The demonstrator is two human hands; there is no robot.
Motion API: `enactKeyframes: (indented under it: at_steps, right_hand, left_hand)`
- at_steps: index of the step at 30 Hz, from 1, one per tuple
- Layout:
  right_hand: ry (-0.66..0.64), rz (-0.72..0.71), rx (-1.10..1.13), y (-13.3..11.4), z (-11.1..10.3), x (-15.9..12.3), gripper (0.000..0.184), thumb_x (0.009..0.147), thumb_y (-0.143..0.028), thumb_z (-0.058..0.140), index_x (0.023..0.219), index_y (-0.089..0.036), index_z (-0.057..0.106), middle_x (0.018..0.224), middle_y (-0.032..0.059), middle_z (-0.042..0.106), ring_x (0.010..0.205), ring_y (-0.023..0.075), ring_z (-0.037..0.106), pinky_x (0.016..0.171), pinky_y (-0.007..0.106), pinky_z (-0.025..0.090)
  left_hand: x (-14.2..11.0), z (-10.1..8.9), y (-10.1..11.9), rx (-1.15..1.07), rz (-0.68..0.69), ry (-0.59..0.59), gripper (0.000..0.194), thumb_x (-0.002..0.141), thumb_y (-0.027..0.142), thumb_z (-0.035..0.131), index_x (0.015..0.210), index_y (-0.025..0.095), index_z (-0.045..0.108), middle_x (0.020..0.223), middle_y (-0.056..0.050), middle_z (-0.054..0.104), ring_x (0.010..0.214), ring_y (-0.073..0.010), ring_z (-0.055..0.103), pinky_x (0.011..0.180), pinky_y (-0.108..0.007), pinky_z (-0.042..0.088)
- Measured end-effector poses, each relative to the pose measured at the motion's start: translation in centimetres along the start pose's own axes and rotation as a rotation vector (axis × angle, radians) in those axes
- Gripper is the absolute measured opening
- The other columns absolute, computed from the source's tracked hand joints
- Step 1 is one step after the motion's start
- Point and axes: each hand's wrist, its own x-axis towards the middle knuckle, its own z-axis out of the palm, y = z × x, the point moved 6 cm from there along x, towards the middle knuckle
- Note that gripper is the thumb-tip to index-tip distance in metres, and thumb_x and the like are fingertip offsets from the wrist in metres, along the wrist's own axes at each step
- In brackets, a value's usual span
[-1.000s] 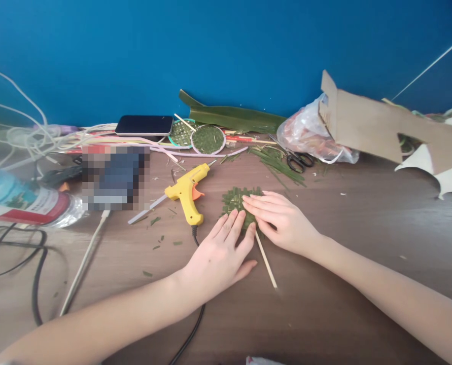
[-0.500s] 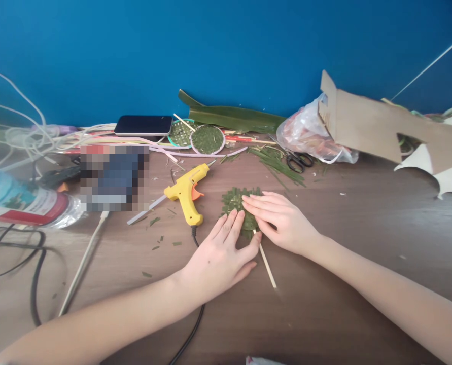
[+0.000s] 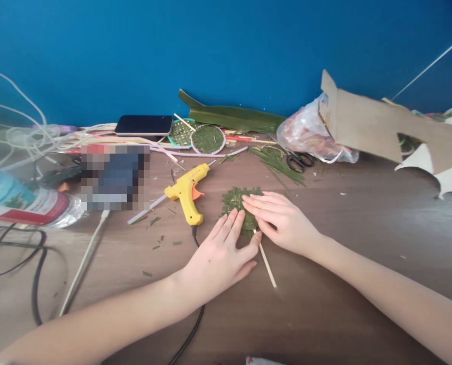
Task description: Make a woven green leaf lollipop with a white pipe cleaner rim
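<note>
A small woven piece of green leaf strips [image 3: 232, 198] lies flat on the table, its cut strip ends sticking out around the edge. A thin pale stick [image 3: 267, 266] runs out from its lower side toward me. My left hand [image 3: 226, 253] rests on the lower left of the weave with fingers stretched out, the thumb near the stick. From the right, my right hand [image 3: 282, 218] lies flat across the weave, fingers extended. The fingers cover much of the weave's middle. Left of it lies a yellow glue gun [image 3: 187, 195] with a clear glue stick in its back.
Toward the wall lie two round woven leaf fans [image 3: 207, 139], a black phone [image 3: 144, 125], a long green leaf [image 3: 237, 117], leaf strips [image 3: 277, 165] and black scissors [image 3: 300, 161]. A plastic bag [image 3: 313, 132] and cut cardboard [image 3: 374, 121] sit right; a labelled bottle [image 3: 24, 197] and cables are left.
</note>
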Motion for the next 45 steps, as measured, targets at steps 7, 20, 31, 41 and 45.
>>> enactKeyframes:
  at_steps: [7,20,31,41,45]
  right_hand:
    - [-0.014,0.010,0.022,0.1,0.1,-0.1,0.036,0.087,-0.011,0.040,0.114,-0.016,0.063,0.121,0.0070,0.063,0.111,0.0187,0.059,0.099,0.041,0.044]
    - [0.053,0.068,-0.105,-1.0,-2.4,-0.1,0.030,0.083,-0.020,0.045,0.054,-0.018,0.050,0.050,0.0008,0.051,0.053,0.0137,0.042,0.056,0.029,0.031]
    - [-0.183,0.058,-0.194,-2.1,-0.4,-0.9,0.030,0.083,-0.025,0.051,0.054,-0.017,0.055,0.047,0.0003,0.055,0.048,0.0123,0.047,0.056,0.027,0.025]
    - [-0.178,0.035,-0.156,-2.1,-0.2,-1.1,0.035,0.087,-0.025,0.046,0.053,-0.018,0.054,0.047,-0.0002,0.055,0.049,0.0123,0.048,0.056,0.028,0.027]
    - [-0.045,0.073,-0.126,-1.6,-0.9,-0.7,0.038,0.088,-0.024,0.044,0.051,-0.019,0.050,0.046,-0.0005,0.051,0.048,0.0124,0.044,0.055,0.027,0.029]
  left_hand:
    - [-0.1,0.0,0.0,0.006,0.006,0.001,0.036,0.085,0.031,0.051,0.118,0.016,0.052,0.132,-0.029,0.045,0.124,-0.0394,0.043,0.097,-0.050,0.043]
    - [-0.3,0.2,-0.9,-0.027,-0.105,-0.066,0.050,0.086,0.038,0.048,0.132,0.021,0.043,0.143,-0.022,0.035,0.132,-0.0348,0.035,0.104,-0.051,0.033]
    - [-0.4,0.2,-1.1,0.035,-0.141,-0.065,0.061,0.087,0.040,0.043,0.140,0.012,0.032,0.147,-0.020,0.029,0.136,-0.0332,0.026,0.109,-0.048,0.027]
    - [-0.4,0.9,-1.4,0.009,-0.159,-0.102,0.064,0.088,0.044,0.038,0.137,0.003,0.035,0.146,-0.019,0.032,0.135,-0.0317,0.029,0.109,-0.046,0.026]
    - [-0.4,0.8,-1.5,0.006,-0.167,-0.110,0.064,0.088,0.044,0.037,0.138,0.004,0.034,0.145,-0.019,0.033,0.135,-0.0316,0.029,0.109,-0.046,0.026]
